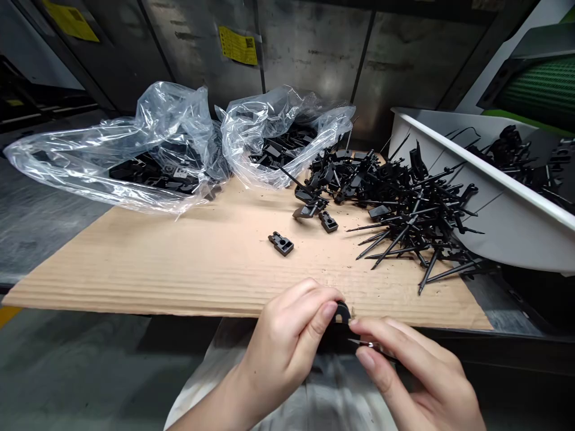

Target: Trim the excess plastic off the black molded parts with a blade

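My left hand pinches a small curved black part at the front edge of the cardboard. Just right of it, my right hand grips a thin pointed metal tool, its tip directed left, just below the black part. Most of the tool's handle is hidden in my fingers. On the cardboard beyond my hands lies a small black block, with a second block farther right. A large heap of black plastic parts and thin sticks spreads over the right side.
Two open clear plastic bags, one at left and one in the middle, hold black pieces. At right a white bin contains more black parts. Metal panels with yellow labels stand behind.
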`<state>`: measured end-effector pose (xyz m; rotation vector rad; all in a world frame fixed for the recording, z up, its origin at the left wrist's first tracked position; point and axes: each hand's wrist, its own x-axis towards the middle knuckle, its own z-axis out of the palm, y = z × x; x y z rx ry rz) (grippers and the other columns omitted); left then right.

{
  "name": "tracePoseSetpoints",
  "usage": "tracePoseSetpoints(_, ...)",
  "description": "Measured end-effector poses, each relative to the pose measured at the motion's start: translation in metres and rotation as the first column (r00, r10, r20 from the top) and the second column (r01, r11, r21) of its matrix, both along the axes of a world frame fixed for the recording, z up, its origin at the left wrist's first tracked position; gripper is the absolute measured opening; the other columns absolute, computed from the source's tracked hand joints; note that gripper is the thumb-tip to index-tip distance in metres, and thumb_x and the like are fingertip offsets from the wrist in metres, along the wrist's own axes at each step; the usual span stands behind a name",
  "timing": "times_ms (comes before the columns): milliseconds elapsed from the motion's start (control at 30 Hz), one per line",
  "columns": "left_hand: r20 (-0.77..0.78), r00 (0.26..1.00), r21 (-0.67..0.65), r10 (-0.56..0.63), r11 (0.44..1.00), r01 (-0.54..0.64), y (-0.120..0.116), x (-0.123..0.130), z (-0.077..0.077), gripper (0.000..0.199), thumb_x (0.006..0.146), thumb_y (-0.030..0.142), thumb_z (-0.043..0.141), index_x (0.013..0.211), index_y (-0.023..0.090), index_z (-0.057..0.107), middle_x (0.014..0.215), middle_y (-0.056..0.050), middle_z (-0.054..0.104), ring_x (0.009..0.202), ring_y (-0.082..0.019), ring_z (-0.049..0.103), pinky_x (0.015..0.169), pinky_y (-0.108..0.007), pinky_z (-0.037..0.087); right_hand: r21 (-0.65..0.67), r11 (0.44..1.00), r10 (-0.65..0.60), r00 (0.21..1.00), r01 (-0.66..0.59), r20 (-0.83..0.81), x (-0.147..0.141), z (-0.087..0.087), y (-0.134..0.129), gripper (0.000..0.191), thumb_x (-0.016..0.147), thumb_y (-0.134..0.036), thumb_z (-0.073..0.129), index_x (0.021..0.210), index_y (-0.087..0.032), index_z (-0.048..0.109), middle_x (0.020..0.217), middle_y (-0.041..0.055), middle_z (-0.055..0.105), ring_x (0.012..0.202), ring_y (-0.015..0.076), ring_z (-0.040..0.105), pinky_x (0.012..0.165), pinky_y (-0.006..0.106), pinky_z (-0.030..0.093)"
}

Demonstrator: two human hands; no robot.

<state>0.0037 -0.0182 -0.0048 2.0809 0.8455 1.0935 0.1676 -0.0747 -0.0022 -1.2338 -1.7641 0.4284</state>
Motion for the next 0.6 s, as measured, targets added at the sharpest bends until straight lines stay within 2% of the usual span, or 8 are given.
tracePoseSetpoints(67,0.038,0.999,-0.018,-0.020,1.000,0.021,0.000,-0.003,-0.003,0.022,0.088,0.011,0.048,0.107,0.018,0.059,0.091,-0.005,0.063,0.084,-0.016,0.060,0.074,-0.021,0.045,-0.037,0.995,-0.093,0.988,0.089,-0.120,-0.004,-0.005,-0.001,0.020,0.079,-0.013,0.057,0.093,-0.025,0.066,0.073,-0.0014,0.067,0.064,0.0120,0.064,0.058,0.017,0.051)
tracePoseSetpoints(133,0.100,0.995,-0.059,-0.012,0.998,0.018,-0.001,-0.005,-0.006,0.035,0.084,0.012,0.057,0.117,0.025,0.054,0.099,-0.003,0.062,0.091,-0.016,0.058,0.080,-0.020,0.045,-0.128,0.973,-0.218,0.946,0.192,-0.240,-0.007,-0.009,-0.001,0.017,0.078,-0.018,0.059,0.087,-0.028,0.069,0.067,-0.0023,0.066,0.051,0.0098,0.058,0.048,0.017,0.047)
tracePoseSetpoints(200,0.174,0.985,-0.121,0.007,0.993,0.014,-0.002,-0.007,-0.009,0.046,0.081,0.012,0.062,0.122,0.031,0.050,0.099,0.000,0.062,0.089,-0.014,0.058,0.079,-0.019,0.046,-0.213,0.945,-0.306,0.901,0.248,-0.309,-0.008,-0.011,-0.001,0.014,0.075,-0.023,0.062,0.084,-0.028,0.071,0.059,-0.0022,0.064,0.044,0.0092,0.053,0.043,0.018,0.045)
tracePoseSetpoints(267,0.241,0.970,-0.174,0.015,0.984,0.028,-0.003,-0.007,-0.012,0.048,0.081,0.013,0.063,0.122,0.033,0.049,0.095,0.001,0.062,0.086,-0.013,0.059,0.075,-0.018,0.048,-0.275,0.927,-0.344,0.870,0.255,-0.353,-0.010,-0.009,0.000,0.013,0.072,-0.028,0.064,0.082,-0.028,0.073,0.056,-0.0013,0.062,0.044,0.0097,0.051,0.042,0.018,0.043)
tracePoseSetpoints(367,0.283,0.959,-0.239,0.013,0.969,0.057,-0.004,-0.006,-0.013,0.045,0.080,0.014,0.063,0.119,0.033,0.052,0.095,0.001,0.063,0.086,-0.014,0.060,0.075,-0.019,0.049,-0.399,0.896,-0.386,0.787,0.195,-0.481,-0.017,-0.004,0.002,0.013,0.070,-0.033,0.067,0.079,-0.027,0.073,0.057,-0.0014,0.061,0.046,0.0081,0.050,0.044,0.017,0.043)
tracePoseSetpoints(467,0.269,0.963,-0.281,0.023,0.958,0.056,-0.004,-0.007,-0.011,0.045,0.080,0.013,0.064,0.117,0.035,0.053,0.098,0.002,0.064,0.088,-0.013,0.061,0.076,-0.017,0.048,-0.517,0.856,-0.403,0.644,0.012,-0.651,-0.023,0.001,0.008,0.016,0.068,-0.037,0.070,0.079,-0.025,0.071,0.057,-0.0035,0.056,0.044,0.0057,0.046,0.043,0.017,0.041)
tracePoseSetpoints(500,0.254,0.967,-0.282,0.024,0.958,0.050,-0.003,-0.008,-0.009,0.044,0.080,0.012,0.064,0.116,0.035,0.054,0.100,0.003,0.064,0.090,-0.013,0.061,0.078,-0.016,0.048,-0.529,0.847,-0.394,0.618,-0.043,-0.680,-0.025,0.002,0.010,0.017,0.067,-0.037,0.071,0.078,-0.024,0.071,0.056,-0.0044,0.054,0.043,0.0053,0.044,0.042,0.017,0.039)
tracePoseSetpoints(600,0.209,0.977,-0.236,-0.036,0.968,0.087,-0.001,-0.011,-0.002,0.034,0.080,0.007,0.061,0.106,0.030,0.062,0.099,0.003,0.066,0.091,-0.012,0.061,0.081,-0.013,0.045,-0.528,0.836,-0.337,0.621,-0.148,-0.708,-0.025,0.002,0.016,0.018,0.065,-0.036,0.072,0.071,-0.020,0.068,0.052,-0.0056,0.048,0.042,0.0049,0.042,0.041,0.017,0.034)
